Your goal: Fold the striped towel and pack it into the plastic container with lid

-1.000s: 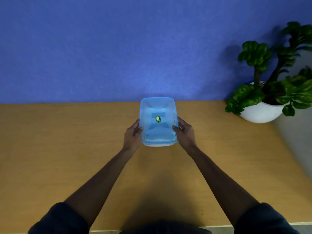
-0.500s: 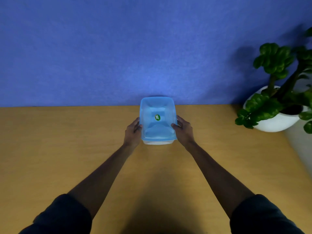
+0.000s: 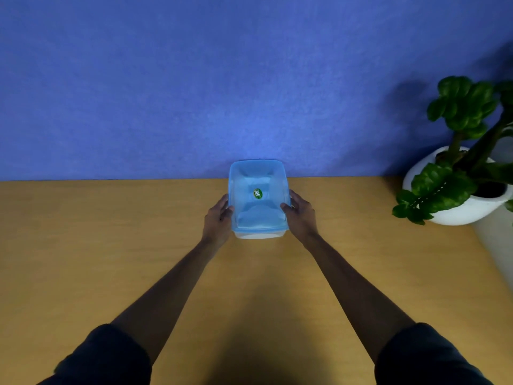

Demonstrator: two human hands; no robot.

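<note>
The plastic container (image 3: 259, 201) sits lidded on the worktop (image 3: 111, 245) against the wall; left hand (image 3: 218, 220) and right hand (image 3: 301, 218) clasp its sides, fingers curled on it; an unseated lid (image 3: 258, 176) could pop off; no towel is discernible.

Left of container (image 3: 258, 200): bare table (image 3: 97, 245)
Right: potted plant (image 3: 460, 173) (well apart)
Behind: wall (image 3: 194, 79), close

Blue lid (image 3: 259, 215) – green sticker (image 3: 258, 193); tan table (image 3: 111, 245); white pot (image 3: 455, 209).
</note>
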